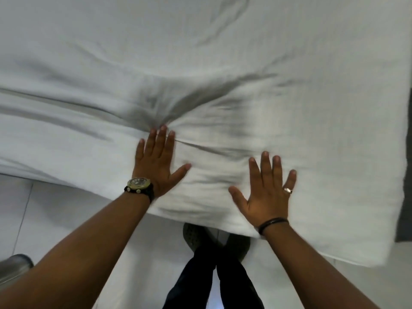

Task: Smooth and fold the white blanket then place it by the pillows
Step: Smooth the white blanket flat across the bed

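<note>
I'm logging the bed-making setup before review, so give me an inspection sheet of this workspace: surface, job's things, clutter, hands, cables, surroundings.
Surface: bed covered in white fabric, with soft creases.
Job's things: white blanket spread flat, wrinkles bunched ahead of the left fingertips; near edge hangs toward the floor. Pillows not in view.
Clutter: nothing seen on the bed.
Hands: left hand flat, fingers straight, pressing the blanket; wristwatch on it. Right hand flat with fingers spread, on the blanket; ring and dark wristband.
Cables: nothing seen.
Surroundings: pale floor, person's dark trousers and shoes below; dark panel at right edge; blurred grey object lower left.
</note>
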